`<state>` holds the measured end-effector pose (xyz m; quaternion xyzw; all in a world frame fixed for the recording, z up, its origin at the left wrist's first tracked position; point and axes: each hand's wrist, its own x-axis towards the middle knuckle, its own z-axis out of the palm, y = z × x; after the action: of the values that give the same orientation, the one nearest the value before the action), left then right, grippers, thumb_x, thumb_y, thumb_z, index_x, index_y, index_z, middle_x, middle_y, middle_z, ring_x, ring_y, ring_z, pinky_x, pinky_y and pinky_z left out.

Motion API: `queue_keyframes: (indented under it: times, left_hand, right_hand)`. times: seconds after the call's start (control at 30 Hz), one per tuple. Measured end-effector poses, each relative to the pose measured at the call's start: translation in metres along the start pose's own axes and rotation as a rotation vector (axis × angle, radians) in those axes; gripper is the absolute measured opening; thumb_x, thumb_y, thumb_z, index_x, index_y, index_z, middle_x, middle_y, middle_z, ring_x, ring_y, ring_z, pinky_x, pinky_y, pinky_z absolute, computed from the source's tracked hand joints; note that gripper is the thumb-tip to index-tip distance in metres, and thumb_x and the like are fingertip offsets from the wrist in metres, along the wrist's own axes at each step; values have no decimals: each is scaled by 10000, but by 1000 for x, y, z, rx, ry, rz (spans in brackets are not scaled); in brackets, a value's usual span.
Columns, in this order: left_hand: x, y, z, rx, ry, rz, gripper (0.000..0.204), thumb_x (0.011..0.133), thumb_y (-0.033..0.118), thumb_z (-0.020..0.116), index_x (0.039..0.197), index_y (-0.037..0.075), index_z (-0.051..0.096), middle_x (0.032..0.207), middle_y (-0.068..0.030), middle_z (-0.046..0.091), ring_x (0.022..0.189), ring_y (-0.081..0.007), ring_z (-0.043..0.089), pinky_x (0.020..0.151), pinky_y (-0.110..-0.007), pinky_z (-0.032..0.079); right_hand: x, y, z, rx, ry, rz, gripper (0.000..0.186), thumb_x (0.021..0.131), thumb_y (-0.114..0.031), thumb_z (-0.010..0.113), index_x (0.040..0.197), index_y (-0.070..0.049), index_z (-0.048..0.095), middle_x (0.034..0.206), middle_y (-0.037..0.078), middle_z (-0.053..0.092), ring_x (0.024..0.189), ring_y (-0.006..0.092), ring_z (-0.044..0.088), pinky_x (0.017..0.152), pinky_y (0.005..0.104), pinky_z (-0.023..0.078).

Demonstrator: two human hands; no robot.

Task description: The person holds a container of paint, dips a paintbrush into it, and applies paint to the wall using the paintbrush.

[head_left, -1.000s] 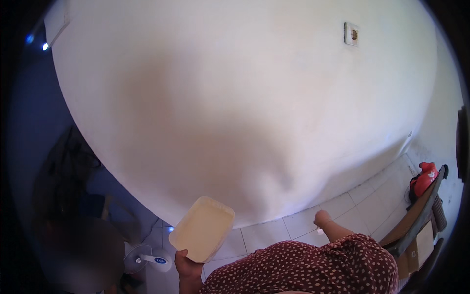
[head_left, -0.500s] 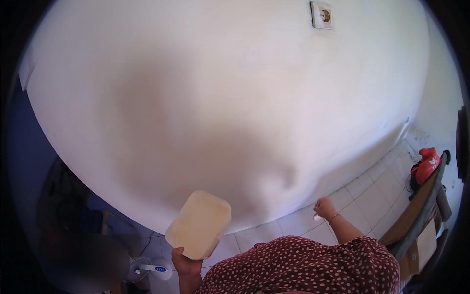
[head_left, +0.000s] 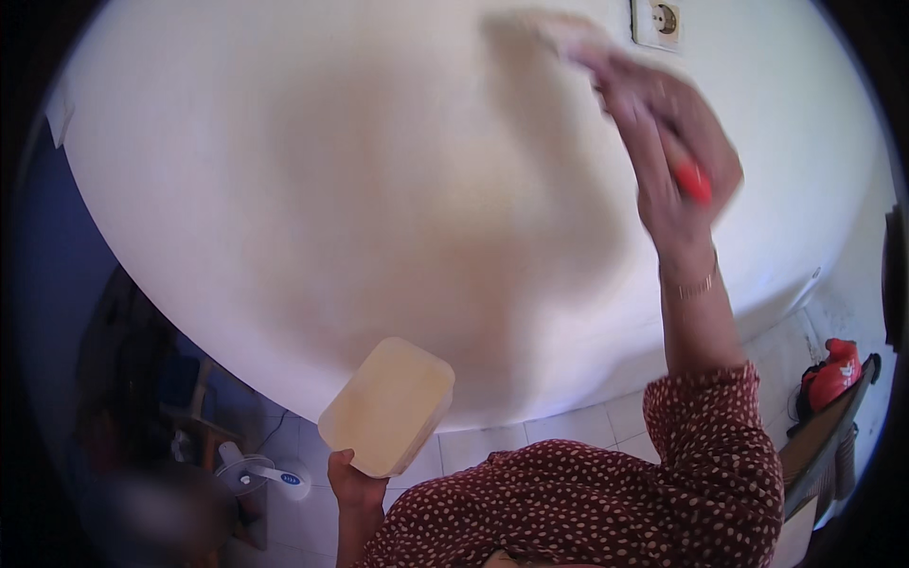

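Note:
My left hand [head_left: 358, 483] grips the lower edge of a rounded rectangular plastic tub [head_left: 429, 428], thumb on the rim. Cream-coloured contents, seemingly paint, show inside it. High at the upper right, my right hand [head_left: 680, 142] is closed round a paintbrush [head_left: 694, 182], whose red handle end pokes out below the fingers. Its pale head is smeared by motion and lies at or close to the cream wall [head_left: 398, 189]; whether it touches cannot be told.
A wall socket [head_left: 658, 24] is just beside my right hand. On the tiled floor [head_left: 483, 450] at lower left stands a white fan [head_left: 270, 475], near a blurred person [head_left: 156, 511]. A red bag [head_left: 833, 379] and a leaning board [head_left: 828, 435] are at right.
My right hand has swung up from low near the floor to the wall by the socket, and the brush now shows. The left hand still holds the tub, in nearly the same place.

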<state>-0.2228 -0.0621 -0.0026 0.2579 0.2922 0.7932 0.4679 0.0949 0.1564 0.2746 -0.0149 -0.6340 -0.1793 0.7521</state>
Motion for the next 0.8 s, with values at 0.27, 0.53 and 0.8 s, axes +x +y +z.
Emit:
queue_keyframes:
  times: [0.27, 0.53, 0.8]
  left_hand:
    - [-14, -3, 8, -41, 62, 49, 706, 786, 253, 632, 1395, -32, 416, 1313, -173, 567, 1172, -317, 595, 944, -465, 537]
    - [-24, -4, 6, -15, 85, 65, 694, 797, 271, 586, 1403, -16, 408, 1305, -162, 571, 1164, -313, 597, 924, -463, 543]
    - [-24, -6, 11, -49, 162, 69, 721, 754, 228, 596, 1402, -22, 403, 1305, -182, 565, 1159, -340, 597, 938, -499, 537]
  right_hand:
    - [-42, 46, 23, -95, -126, 40, 241, 828, -48, 732, 1068, -55, 707, 984, 106, 717, 827, 253, 695, 741, 306, 559]
    - [-261, 4, -55, -19, -1010, 658, 150, 823, -160, 698, 735, -73, 614, 799, 132, 650, 708, 349, 641, 630, 441, 527]
    - [-50, 41, 5, 147, -483, 561, 270, 889, -209, 712, 717, -10, 648, 653, 135, 653, 577, 160, 629, 534, 308, 475]
